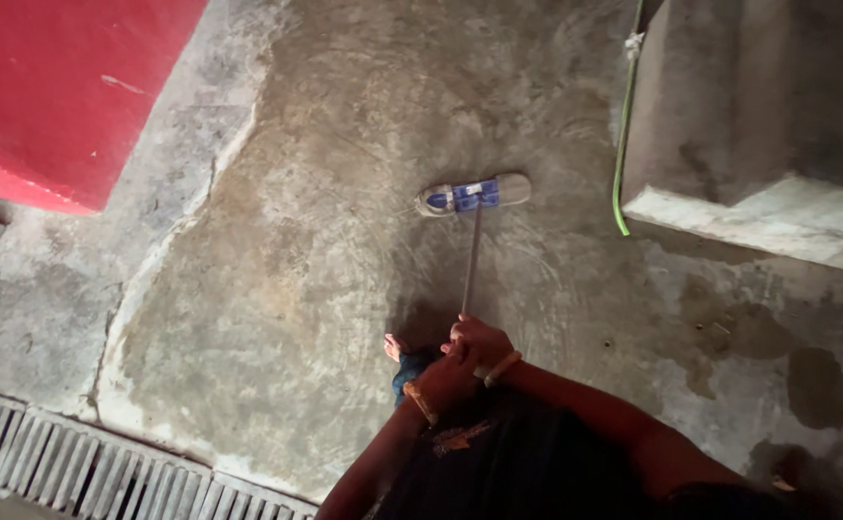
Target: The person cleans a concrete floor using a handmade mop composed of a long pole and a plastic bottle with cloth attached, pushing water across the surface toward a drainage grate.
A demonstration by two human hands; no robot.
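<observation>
Concrete floor [277, 289]: grey, scuffed, with faint curved streaks and darker damp patches toward the right. Red wall [65, 87] fills the upper left corner. A concrete step [759, 116] rises at upper right, its pale edge running diagonally. Slatted drain grate [104, 467] runs along the lower left edge of the floor. A green cord [622, 144] hangs down the left side of the step, knotted near the top.

Flat mop [473, 195], blue and white head, lies flat on the floor mid-frame; its thin handle slopes back toward the person.

Both hands are stacked at the handle's near end. Right hand [479, 339]: grip closed around the handle, bangle at wrist. Left hand [446, 377]: just below, fingers wrapped shut on the same handle, bangle at wrist. A bare foot [397, 347] shows just left of the hands.
</observation>
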